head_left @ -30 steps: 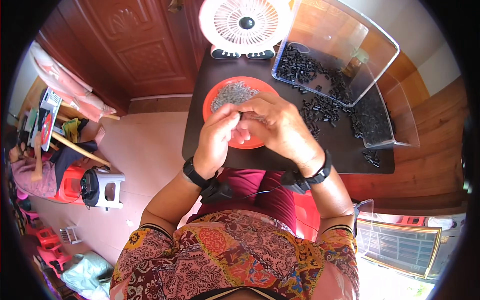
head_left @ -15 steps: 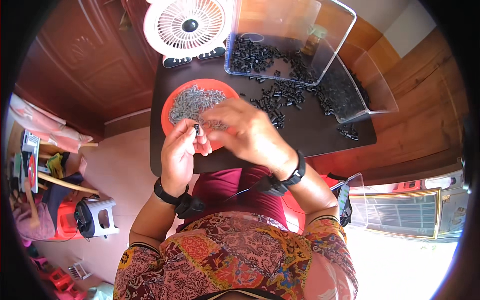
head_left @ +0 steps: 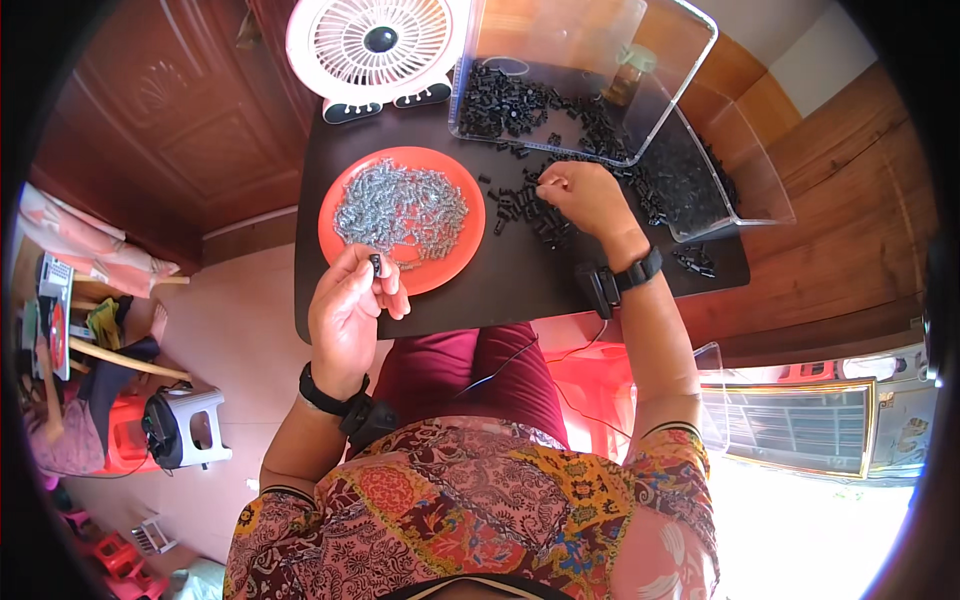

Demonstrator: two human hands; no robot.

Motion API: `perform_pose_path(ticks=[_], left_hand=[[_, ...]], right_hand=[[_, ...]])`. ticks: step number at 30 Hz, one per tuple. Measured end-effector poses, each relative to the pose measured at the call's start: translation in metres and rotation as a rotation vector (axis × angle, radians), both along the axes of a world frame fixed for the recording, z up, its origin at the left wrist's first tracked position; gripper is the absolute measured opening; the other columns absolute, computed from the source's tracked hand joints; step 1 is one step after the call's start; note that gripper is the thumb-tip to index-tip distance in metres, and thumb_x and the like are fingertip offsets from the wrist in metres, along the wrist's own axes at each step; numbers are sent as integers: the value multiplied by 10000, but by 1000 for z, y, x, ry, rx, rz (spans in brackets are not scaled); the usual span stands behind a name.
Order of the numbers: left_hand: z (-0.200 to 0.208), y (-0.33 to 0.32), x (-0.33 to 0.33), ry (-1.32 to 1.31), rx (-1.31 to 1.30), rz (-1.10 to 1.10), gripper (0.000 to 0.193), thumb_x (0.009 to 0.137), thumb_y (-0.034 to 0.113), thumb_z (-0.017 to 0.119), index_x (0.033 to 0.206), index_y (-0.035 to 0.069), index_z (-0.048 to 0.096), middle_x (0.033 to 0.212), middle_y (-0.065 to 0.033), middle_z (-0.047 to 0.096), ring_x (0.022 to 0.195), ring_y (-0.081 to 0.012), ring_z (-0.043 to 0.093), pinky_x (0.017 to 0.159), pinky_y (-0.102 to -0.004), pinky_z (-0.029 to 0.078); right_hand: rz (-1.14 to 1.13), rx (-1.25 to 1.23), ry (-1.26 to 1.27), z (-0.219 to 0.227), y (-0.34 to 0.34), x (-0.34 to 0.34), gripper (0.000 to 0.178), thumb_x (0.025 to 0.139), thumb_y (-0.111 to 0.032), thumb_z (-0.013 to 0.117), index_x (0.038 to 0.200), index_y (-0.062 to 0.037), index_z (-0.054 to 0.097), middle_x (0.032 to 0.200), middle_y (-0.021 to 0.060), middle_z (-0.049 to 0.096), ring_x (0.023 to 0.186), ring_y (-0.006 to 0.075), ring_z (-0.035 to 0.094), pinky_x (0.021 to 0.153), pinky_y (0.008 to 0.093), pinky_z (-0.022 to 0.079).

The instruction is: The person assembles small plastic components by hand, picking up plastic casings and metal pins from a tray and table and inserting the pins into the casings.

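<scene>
My left hand [head_left: 347, 305] is closed, pinching a small black plastic piece [head_left: 376, 264] between thumb and fingertips at the near edge of a round orange-red plate [head_left: 470, 240]. Many small silvery metal parts, like screws or springs, [head_left: 400, 205] are heaped on that plate. To the right, my right hand [head_left: 592, 198] hangs over loose black plastic pieces [head_left: 530, 205] scattered across the dark tabletop. Its fingers are curled together in a pinch, and I cannot make out what is between them, if anything.
A clear plastic bin [head_left: 560, 145] tipped on its side holds more black pieces at the back. To its right stands another clear container [head_left: 700, 190]. A white fan [head_left: 375, 50] is at the back left of the dark table [head_left: 450, 315]. White stool [head_left: 200, 430] on the floor left.
My right hand has moved from beside my left hand over the plate, rightward to the black pieces. My left hand stays near the plate, keeping hold of its black piece.
</scene>
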State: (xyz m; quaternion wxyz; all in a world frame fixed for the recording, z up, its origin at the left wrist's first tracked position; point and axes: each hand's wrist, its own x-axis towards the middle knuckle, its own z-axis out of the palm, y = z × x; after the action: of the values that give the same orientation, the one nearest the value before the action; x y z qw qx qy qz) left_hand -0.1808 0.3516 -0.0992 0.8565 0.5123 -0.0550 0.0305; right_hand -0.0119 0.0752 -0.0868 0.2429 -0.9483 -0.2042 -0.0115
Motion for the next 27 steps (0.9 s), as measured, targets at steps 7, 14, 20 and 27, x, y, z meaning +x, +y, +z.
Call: perform_pose_path(ticks=[7, 14, 20, 27], left_hand=[[2, -2, -5, 14, -19, 1, 236, 963, 248, 425, 916, 29, 501, 791, -50, 528, 663, -152, 548, 630, -263, 419], [-4, -7, -6, 43, -23, -38, 229, 955, 250, 447, 919, 35, 519, 801, -48, 539, 666, -149, 557, 629, -259, 421], [-7, -17, -2, 70, -85, -143, 218, 951, 241, 474, 941, 32, 535, 830, -56, 566, 697, -151, 566, 640, -260, 435], [-2, -24, 8, -61, -143, -141, 223, 973, 224, 438, 952, 12, 504, 833, -87, 556, 692, -182, 562, 650, -285, 456]], right_hand=[[-11, -96, -141, -17, 3, 10, 151, 804, -197, 607, 849, -80, 692, 810, 143, 675, 809, 344, 641, 746, 439, 504], [4, 333, 2, -22, -10, 14, 171, 814, -75, 615, 967, -31, 677, 853, 102, 684, 797, 214, 651, 736, 321, 506], [149, 988, 484, 18, 35, -46, 176, 866, -8, 601, 1031, -8, 662, 923, 34, 673, 782, 82, 594, 751, 222, 469], [404, 1051, 526, 11, 80, -100, 152, 873, 24, 625, 1018, -8, 657, 920, 16, 667, 859, 80, 613, 779, 227, 499]])
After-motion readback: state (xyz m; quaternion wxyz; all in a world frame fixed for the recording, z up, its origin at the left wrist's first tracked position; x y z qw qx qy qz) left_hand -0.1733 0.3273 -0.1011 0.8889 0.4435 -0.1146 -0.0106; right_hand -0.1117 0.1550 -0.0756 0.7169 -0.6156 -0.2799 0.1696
